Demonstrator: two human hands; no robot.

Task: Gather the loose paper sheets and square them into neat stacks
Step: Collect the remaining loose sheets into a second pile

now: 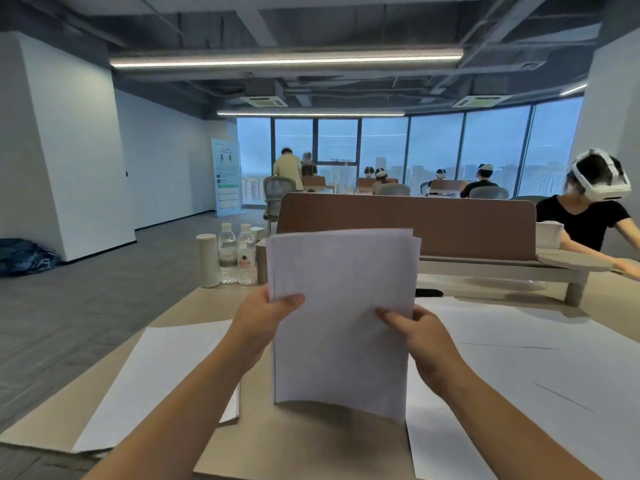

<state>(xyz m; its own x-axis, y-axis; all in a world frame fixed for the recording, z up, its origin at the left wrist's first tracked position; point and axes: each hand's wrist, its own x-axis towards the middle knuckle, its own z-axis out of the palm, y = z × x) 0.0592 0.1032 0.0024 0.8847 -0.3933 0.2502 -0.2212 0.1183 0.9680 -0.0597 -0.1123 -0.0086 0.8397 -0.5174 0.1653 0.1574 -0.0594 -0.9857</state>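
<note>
Desk (pixel 311 441) | L hand (pixel 266 317) + R hand (pixel 415 332) grip paper stack (pixel 341 317) upright | loose sheets (pixel 519 358) R

White walls (pixel 69 133) at left, square pillar jutting out. Grey plank floor (pixel 86 306). Dark open ceiling (pixel 311 22), bare ducts, long strip lights (pixel 287 60) lit, cassette vents (pixel 263 101). Curved window wall (pixel 433 147) at far end, dusky blue sky, towers beyond. Brown divider panel (pixel 450 223) across beige desk (pixel 311 441). Grey mesh chair (pixel 277 192) near roll-up banner (pixel 225 174). More desks by glass, seated people (pixel 481 183) in white headsets. Dark blue bundle (pixel 24 254) on floor by wall.
</note>
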